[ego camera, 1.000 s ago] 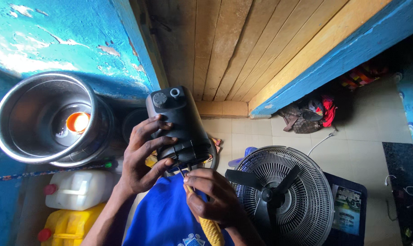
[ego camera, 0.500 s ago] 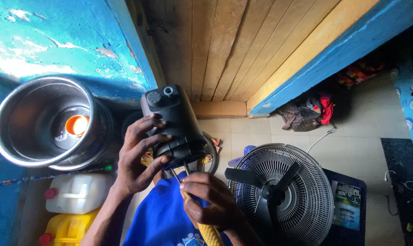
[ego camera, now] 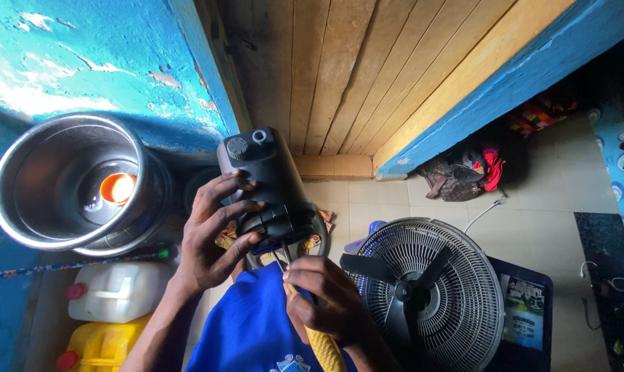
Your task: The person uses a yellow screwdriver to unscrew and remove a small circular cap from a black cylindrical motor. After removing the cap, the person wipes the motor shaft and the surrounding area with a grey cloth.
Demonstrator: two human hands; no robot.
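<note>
My left hand (ego camera: 212, 238) grips a black plastic fan motor housing (ego camera: 264, 176) with two knobs on its top end, held up above my lap. My right hand (ego camera: 326, 300) is closed around a screwdriver with a yellow handle (ego camera: 324, 348), its thin shaft (ego camera: 284, 258) reaching up into the open underside of the housing, where wires show. A blue cloth (ego camera: 246, 327) covers my lap just below both hands.
A round fan grille with black blades (ego camera: 422, 293) lies on the floor at right. A large steel pot (ego camera: 71, 182) sits at left, above a white jerrycan (ego camera: 119, 293) and a yellow jerrycan (ego camera: 98, 344). A wooden door (ego camera: 367, 76) and bags (ego camera: 463, 172) lie beyond.
The housing and both hands have shifted slightly left and up in view. My right hand has brought the screwdriver tip closer into the housing's underside.
</note>
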